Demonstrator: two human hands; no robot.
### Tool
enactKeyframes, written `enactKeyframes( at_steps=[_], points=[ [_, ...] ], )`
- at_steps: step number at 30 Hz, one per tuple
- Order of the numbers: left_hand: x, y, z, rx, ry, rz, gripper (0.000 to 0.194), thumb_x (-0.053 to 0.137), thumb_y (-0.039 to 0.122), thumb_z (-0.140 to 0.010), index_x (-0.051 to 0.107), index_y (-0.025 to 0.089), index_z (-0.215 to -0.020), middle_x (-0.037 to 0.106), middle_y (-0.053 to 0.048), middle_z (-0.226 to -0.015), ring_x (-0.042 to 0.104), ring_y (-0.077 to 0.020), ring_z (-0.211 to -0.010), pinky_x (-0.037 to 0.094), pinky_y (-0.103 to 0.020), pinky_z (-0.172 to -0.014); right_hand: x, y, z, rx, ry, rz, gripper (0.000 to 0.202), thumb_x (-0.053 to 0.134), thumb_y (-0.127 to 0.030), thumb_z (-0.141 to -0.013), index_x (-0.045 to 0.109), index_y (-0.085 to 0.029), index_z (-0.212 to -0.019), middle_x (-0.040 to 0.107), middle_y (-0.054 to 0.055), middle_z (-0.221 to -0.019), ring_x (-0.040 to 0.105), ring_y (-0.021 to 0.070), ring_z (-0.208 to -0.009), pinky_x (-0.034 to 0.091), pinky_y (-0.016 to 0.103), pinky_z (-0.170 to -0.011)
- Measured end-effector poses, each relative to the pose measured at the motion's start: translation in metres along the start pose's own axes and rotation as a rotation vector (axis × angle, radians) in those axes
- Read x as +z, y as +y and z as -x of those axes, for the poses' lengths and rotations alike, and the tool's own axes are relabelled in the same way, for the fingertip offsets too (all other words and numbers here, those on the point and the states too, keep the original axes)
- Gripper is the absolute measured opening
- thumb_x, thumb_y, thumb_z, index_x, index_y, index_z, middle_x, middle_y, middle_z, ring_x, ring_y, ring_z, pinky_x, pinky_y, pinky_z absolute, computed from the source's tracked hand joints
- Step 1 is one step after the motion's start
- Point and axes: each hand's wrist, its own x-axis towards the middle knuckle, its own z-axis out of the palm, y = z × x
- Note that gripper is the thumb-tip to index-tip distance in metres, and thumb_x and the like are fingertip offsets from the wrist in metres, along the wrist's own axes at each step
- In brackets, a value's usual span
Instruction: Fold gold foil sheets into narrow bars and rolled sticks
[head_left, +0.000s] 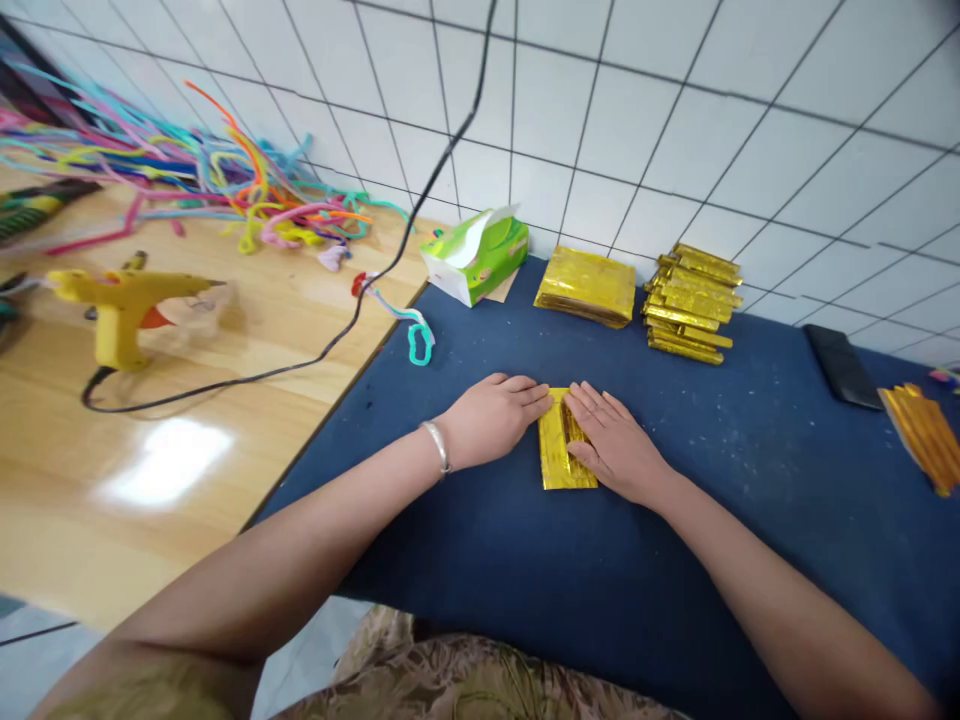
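Note:
A folded sheet of shiny gold paper point(553, 455) lies flat on the dark blue mat in front of me. A strip along its middle is turned up, and a darker inner side shows to the right of it. My left hand point(499, 420), a silver bangle at its wrist, rests with outstretched fingers on the paper's upper left edge; its thumb is hidden. Across from it, my right hand point(611, 440) presses flat on the right part, thumb apart from the fingers and touching the paper's lower half.
Behind the hands stand a gold paper stack point(585, 285), a pile of folded gold strips point(691, 305) and a green tissue pack point(480, 255). A yellow glue gun point(124, 305), its black cord point(442, 160) and colourful pipe cleaners point(255, 190) lie left. A black phone point(841, 365) lies right.

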Motion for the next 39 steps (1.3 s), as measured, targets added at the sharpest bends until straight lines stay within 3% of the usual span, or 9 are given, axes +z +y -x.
enactKeyframes(
  at_steps=[6,10,20,29,39],
  points=[
    [0.012,-0.029,-0.029,0.011,0.027,0.021,0.042,0.035,0.027,-0.096,0.046,0.023,-0.136,0.047,-0.002,-0.143,0.042,-0.0184,-0.13,0.03,-0.034,-0.099,-0.002,0.025,-0.018,0.051,0.007,0.067,0.06,0.024,-0.046,-0.096,0.025,-0.017,-0.149,0.026,0.009,-0.154,0.019,0.0221,-0.144,0.02,0.046,-0.115],
    [0.016,-0.039,-0.037,0.002,0.034,0.043,0.041,0.031,0.03,-0.098,0.046,0.024,-0.136,0.046,0.0,-0.144,0.039,-0.017,-0.132,0.029,-0.033,-0.101,-0.003,0.035,-0.024,0.077,0.034,0.109,0.056,0.024,-0.044,-0.096,0.029,-0.021,-0.147,0.028,0.006,-0.154,0.02,0.0223,-0.143,0.023,0.047,-0.113],
    [0.007,-0.035,-0.031,0.001,0.077,0.025,0.039,0.037,0.025,-0.096,0.049,0.021,-0.133,0.054,-0.006,-0.133,0.047,-0.0182,-0.12,0.033,-0.032,-0.095,-0.009,0.036,-0.021,0.05,0.119,0.136,0.053,0.033,-0.044,-0.095,0.037,-0.023,-0.144,0.039,0.005,-0.149,0.027,0.0277,-0.14,0.032,0.049,-0.107],
    [0.009,-0.038,-0.029,-0.077,0.051,0.122,0.038,0.035,0.029,-0.098,0.052,0.026,-0.131,0.056,-0.001,-0.134,0.046,-0.0187,-0.117,0.034,-0.033,-0.094,-0.008,0.045,-0.019,0.068,0.119,0.091,0.049,0.035,-0.044,-0.096,0.045,-0.024,-0.139,0.045,0.002,-0.145,0.034,0.0288,-0.134,0.034,0.05,-0.104],
    [0.013,-0.035,-0.034,-0.02,0.074,0.119,0.037,0.035,0.028,-0.097,0.053,0.02,-0.129,0.053,-0.004,-0.136,0.044,-0.0194,-0.122,0.032,-0.035,-0.1,-0.008,0.048,-0.017,0.038,0.119,0.066,0.049,0.037,-0.042,-0.095,0.043,-0.024,-0.14,0.046,0.003,-0.144,0.034,0.0268,-0.134,0.033,0.048,-0.106]
  ],
)
